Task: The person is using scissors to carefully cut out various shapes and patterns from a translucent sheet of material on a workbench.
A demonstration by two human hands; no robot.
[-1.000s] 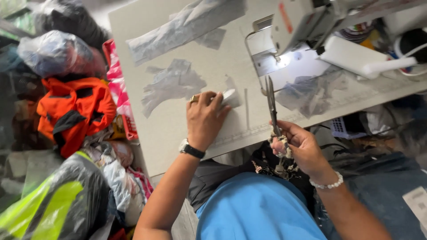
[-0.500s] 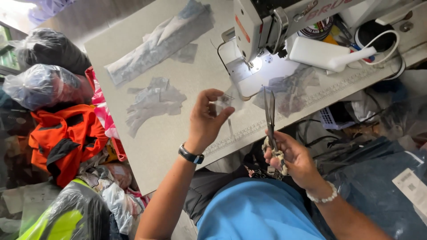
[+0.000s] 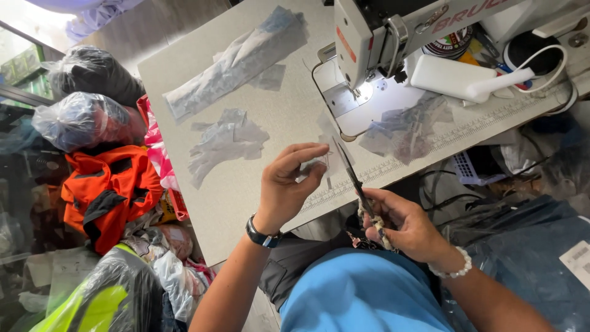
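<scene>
The person sits at a pale grey sewing table (image 3: 246, 203), both arms raised over its near edge. The left hand (image 3: 286, 184), with a dark watch at the wrist, pinches a small, thin, translucent scrap of fabric (image 3: 314, 165) between thumb and fingertips, holding it just above the tabletop. The right hand (image 3: 402, 224), a white bead bracelet at its wrist, grips the wrapped handles of a pair of dark metal scissors (image 3: 353, 178); the blades point up and away, their tips right beside the pinched scrap. Whether the blades touch it I cannot tell.

Farther back on the table lie a long strip of translucent pale fabric (image 3: 236, 61) and a loose heap of similar cut pieces (image 3: 224, 144). A white sewing machine (image 3: 393, 31) stands at the far right, its lamp lighting the plate. Left of the table, an orange jacket (image 3: 107, 187) sits among plastic-wrapped bundles.
</scene>
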